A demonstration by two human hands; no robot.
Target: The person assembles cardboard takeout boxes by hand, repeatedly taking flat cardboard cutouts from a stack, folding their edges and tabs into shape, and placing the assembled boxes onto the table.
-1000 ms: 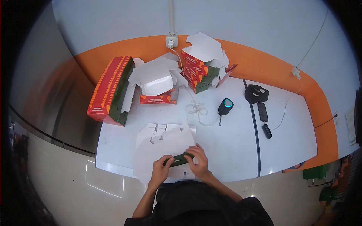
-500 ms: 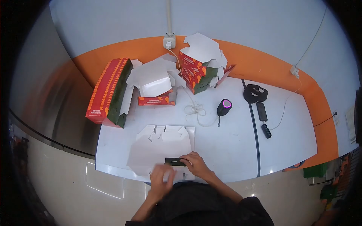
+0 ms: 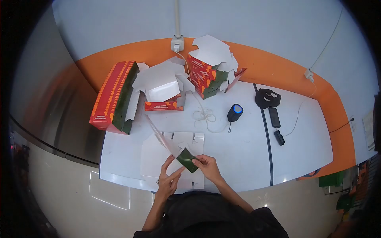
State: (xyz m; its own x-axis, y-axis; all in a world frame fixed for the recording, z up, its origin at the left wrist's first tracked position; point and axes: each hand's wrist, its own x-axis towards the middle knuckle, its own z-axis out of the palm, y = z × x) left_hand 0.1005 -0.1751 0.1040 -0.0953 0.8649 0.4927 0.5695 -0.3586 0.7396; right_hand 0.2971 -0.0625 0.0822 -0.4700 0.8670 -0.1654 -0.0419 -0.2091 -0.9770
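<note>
Near the table's front edge, a white cardboard box blank is raised and tilted on its edge, with its green flap point(image 3: 187, 160) bent toward me. My right hand point(image 3: 208, 166) pinches the flap's right corner between thumb and fingers. My left hand point(image 3: 168, 178) grips the blank at the lower left of the flap, index finger along the raised panel and thumb near the flap's lower edge. Beneath it lie more flat white box blanks point(image 3: 152, 158), with cut tabs along their far edge.
Red-and-green printed boxes point(image 3: 113, 95) and part-folded ones point(image 3: 162, 89) stand along the back left. A speaker point(image 3: 235, 112) with a lit ring sits mid-table by a coiled white cable point(image 3: 204, 115). To the right are a black strap point(image 3: 268, 98) and black devices point(image 3: 274, 117) on a cord.
The top box blank has been lifted and tilted up from the pile, its green flap now turned to face up. My left hand has moved in onto it. The speaker ring went from pink to blue.
</note>
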